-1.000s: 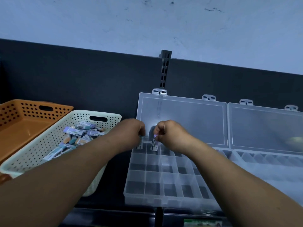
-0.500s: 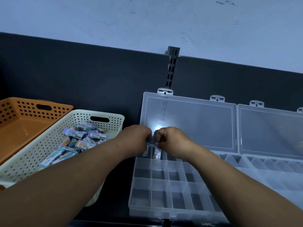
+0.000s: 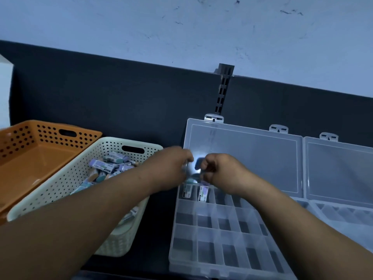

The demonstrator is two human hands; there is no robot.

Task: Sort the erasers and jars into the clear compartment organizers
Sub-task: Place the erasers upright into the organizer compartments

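Two erasers [image 3: 202, 194] stand upright in the organizer's [image 3: 196, 225] back cells, just below the left grip [image 3: 171, 168] and right grip [image 3: 220, 170], both curled, though I cannot tell whether they hold anything.

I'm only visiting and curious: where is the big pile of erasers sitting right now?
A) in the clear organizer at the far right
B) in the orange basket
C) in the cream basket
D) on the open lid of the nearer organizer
C: the erasers lie heaped in the cream basket, while the orange basket beside it shows only its bare floor.
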